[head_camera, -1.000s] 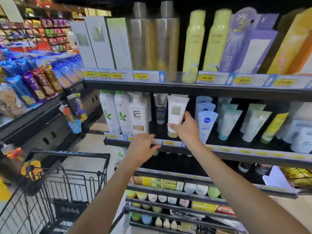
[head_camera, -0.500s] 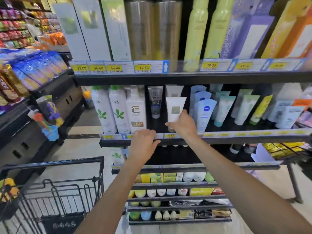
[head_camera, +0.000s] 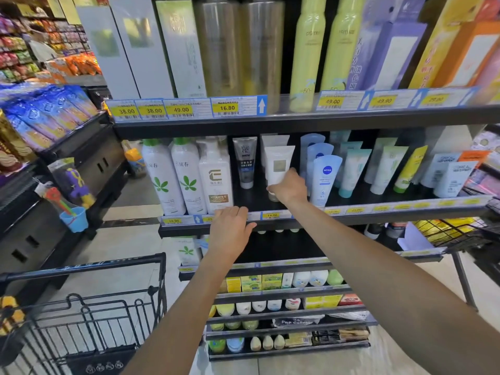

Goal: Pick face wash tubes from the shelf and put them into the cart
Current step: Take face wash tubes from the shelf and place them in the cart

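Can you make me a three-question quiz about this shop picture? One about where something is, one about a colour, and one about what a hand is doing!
1. Where is the cart?
A. lower left, in front of the shelf
B. on the top shelf
C. behind the tall boxes

2. What colour is the tube that the right hand is on?
A. red
B. white
C. black

3. What is the left hand doing?
A. holding a bottle
B. pushing the cart
C. resting by the shelf edge, holding nothing

Answers:
1 A, its black wire basket shows at the lower left.
2 B, the tube is white with a small grey-gold square label.
3 C, its fingers lie relaxed at the price strip, with nothing in them.
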The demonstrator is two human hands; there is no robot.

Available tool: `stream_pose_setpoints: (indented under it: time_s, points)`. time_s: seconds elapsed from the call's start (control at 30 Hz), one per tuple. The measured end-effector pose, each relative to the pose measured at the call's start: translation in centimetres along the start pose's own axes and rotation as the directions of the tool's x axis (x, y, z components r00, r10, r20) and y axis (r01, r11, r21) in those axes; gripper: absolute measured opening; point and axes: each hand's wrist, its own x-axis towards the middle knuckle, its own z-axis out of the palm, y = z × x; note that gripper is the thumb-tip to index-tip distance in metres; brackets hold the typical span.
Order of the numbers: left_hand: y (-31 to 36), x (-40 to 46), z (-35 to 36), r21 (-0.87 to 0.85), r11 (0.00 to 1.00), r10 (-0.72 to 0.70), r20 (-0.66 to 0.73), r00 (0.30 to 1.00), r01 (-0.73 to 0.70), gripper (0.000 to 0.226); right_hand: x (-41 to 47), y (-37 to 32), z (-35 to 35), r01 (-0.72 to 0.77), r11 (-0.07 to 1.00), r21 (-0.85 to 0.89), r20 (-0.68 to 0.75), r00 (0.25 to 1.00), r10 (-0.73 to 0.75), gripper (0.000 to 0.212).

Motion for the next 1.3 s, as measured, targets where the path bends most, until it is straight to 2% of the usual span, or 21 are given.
stream_pose_setpoints:
  time_s: [0.5, 0.63, 0.73, 0.9, 1.07, 1.2, 1.3]
  points:
    - [0.1, 0.1, -0.5, -0.001, 1.0, -0.002, 0.055, 0.998, 0.002, 0.039, -1.5, 0.8, -1.1, -0.032, 0.999, -0.006, 0.056, 0.998, 0.033, 0.063]
    - [0.1, -0.5, -1.3, -0.092, 0.996, 0.006, 0.061, 0.998, 0.0, 0.048, -5.4, 1.7, -2.1, 0.142, 0.989, -0.041, 0.014, 0.99, -0.141, 0.053]
    - [-0.1, -2.5, -2.2, -0.157, 0.988, -0.013, -0.001, 1.0, 0.012, 0.05, -9.3, 2.3, -2.9, 0.317, 0.935, -0.157, 0.047, 0.948, -0.313, 0.054]
    - [-1.1, -9.8, -4.2, -0.16, 0.968, -0.209, -0.101, 0.973, 0.191, 0.05, -15.2, 2.2, -3.1, 0.536, 0.816, -0.216, 0.2, 0.842, -0.5, 0.055]
    - [-4.2, -22.4, -4.7, -0.094, 0.877, -0.478, -0.069, 0.876, 0.471, 0.048, -22.0, 1.4, 1.2, 0.678, 0.721, -0.142, 0.444, 0.695, -0.566, 0.055]
    - [-5.4, -32.5, -5.2, -0.06, 0.719, -0.691, 0.042, 0.721, 0.693, 0.05, -28.1, 1.5, 5.8, 0.735, 0.678, -0.032, 0.603, 0.555, -0.573, 0.058]
    - [-6.1, -38.9, -5.1, -0.036, 0.604, -0.792, 0.083, 0.605, 0.796, 0.053, -32.2, 1.3, 8.9, 0.773, 0.634, 0.019, 0.684, 0.452, -0.572, 0.058]
